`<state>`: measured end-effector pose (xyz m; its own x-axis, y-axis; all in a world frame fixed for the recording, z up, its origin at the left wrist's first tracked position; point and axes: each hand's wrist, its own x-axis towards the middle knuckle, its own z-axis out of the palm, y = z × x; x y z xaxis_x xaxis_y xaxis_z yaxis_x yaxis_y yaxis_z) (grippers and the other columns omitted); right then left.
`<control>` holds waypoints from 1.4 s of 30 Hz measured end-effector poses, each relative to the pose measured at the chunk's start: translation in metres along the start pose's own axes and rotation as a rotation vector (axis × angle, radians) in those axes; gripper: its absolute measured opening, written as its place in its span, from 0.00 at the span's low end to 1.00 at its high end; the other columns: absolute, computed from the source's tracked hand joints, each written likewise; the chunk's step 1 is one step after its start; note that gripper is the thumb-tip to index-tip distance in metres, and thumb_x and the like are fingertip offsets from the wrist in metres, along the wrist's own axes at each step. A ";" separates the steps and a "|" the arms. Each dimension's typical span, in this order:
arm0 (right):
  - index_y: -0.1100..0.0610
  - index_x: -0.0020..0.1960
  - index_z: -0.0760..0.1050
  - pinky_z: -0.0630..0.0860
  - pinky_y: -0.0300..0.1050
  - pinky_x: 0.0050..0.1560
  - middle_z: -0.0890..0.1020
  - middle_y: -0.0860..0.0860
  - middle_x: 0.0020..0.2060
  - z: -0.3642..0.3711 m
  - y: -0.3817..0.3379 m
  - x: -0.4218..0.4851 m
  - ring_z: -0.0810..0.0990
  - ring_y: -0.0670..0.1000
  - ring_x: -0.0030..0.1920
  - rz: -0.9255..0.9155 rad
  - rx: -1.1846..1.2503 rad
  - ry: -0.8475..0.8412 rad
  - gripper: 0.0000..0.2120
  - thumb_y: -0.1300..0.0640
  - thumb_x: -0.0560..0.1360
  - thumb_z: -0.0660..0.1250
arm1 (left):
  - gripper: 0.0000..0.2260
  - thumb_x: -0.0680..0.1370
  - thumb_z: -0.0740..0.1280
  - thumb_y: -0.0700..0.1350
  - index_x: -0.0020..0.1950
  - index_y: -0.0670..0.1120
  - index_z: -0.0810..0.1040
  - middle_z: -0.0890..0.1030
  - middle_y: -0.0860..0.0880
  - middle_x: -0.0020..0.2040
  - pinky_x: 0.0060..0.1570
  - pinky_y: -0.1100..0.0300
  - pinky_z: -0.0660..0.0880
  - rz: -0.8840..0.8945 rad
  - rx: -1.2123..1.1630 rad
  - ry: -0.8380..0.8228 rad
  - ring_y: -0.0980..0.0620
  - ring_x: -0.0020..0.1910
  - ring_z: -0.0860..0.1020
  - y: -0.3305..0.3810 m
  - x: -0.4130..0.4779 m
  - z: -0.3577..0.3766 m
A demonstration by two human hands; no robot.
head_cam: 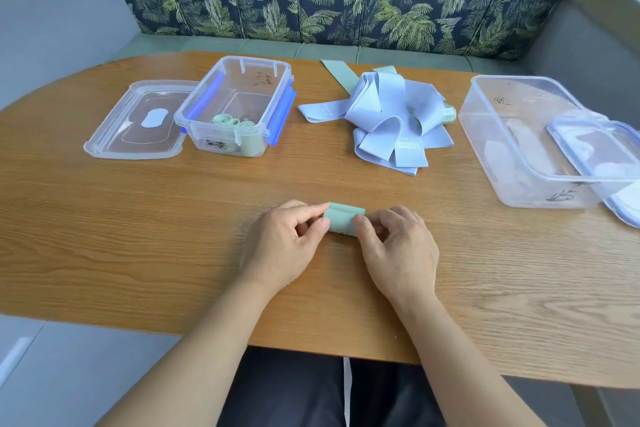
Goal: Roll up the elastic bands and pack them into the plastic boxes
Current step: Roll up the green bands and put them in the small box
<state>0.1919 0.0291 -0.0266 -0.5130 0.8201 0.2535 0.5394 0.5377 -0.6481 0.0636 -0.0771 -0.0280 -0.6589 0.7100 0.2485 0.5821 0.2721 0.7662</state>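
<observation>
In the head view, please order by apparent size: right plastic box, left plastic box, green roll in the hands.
1. Right plastic box; it sits nearer the camera, so its lead is partly unsure.
2. Left plastic box.
3. Green roll, pinched by left hand and right hand.

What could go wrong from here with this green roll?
The green roll is pinched only at its ends by the left hand and right hand; letting go with either could let it spring open. The small box sits off to the left, so it may loosen on the way.
</observation>
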 end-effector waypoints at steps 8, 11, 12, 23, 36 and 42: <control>0.48 0.38 0.77 0.68 0.43 0.43 0.73 0.42 0.33 -0.002 -0.002 0.001 0.73 0.45 0.41 0.030 -0.015 -0.028 0.14 0.41 0.75 0.62 | 0.13 0.71 0.67 0.54 0.52 0.55 0.84 0.79 0.60 0.36 0.38 0.59 0.77 -0.025 0.021 0.028 0.58 0.35 0.76 0.004 -0.001 0.000; 0.48 0.38 0.77 0.68 0.42 0.43 0.74 0.42 0.34 -0.002 -0.003 0.001 0.73 0.45 0.41 0.031 -0.026 -0.023 0.14 0.40 0.75 0.62 | 0.12 0.72 0.70 0.52 0.56 0.55 0.82 0.79 0.61 0.36 0.39 0.59 0.77 -0.022 0.053 0.012 0.58 0.35 0.76 0.006 -0.002 0.000; 0.48 0.39 0.77 0.68 0.42 0.43 0.75 0.42 0.35 -0.002 -0.002 0.002 0.73 0.45 0.42 0.032 -0.030 -0.021 0.14 0.40 0.75 0.62 | 0.13 0.73 0.71 0.51 0.58 0.55 0.80 0.78 0.61 0.36 0.40 0.59 0.77 -0.019 0.073 -0.006 0.58 0.34 0.76 0.007 -0.002 0.000; 0.47 0.56 0.77 0.72 0.42 0.43 0.75 0.42 0.42 -0.002 0.000 0.001 0.75 0.43 0.43 0.022 0.082 0.013 0.12 0.44 0.76 0.65 | 0.13 0.77 0.66 0.55 0.61 0.61 0.78 0.73 0.61 0.40 0.43 0.58 0.74 -0.019 0.184 -0.083 0.59 0.38 0.72 0.006 0.002 0.000; 0.46 0.57 0.79 0.68 0.36 0.40 0.75 0.39 0.42 -0.003 0.004 0.003 0.75 0.41 0.42 -0.032 0.064 -0.057 0.10 0.48 0.77 0.65 | 0.15 0.77 0.67 0.50 0.63 0.60 0.72 0.67 0.63 0.56 0.42 0.61 0.72 0.097 0.270 -0.100 0.64 0.41 0.72 0.011 -0.003 -0.001; 0.47 0.57 0.78 0.68 0.38 0.40 0.75 0.39 0.42 -0.002 0.004 0.003 0.76 0.42 0.42 -0.026 0.043 -0.052 0.11 0.47 0.77 0.64 | 0.11 0.78 0.66 0.49 0.60 0.58 0.76 0.73 0.61 0.47 0.43 0.59 0.74 0.061 0.199 -0.053 0.60 0.41 0.73 0.008 -0.001 0.002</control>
<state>0.1937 0.0339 -0.0270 -0.5613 0.7940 0.2336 0.4965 0.5489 -0.6724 0.0698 -0.0743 -0.0227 -0.5962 0.7612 0.2553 0.7064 0.3462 0.6173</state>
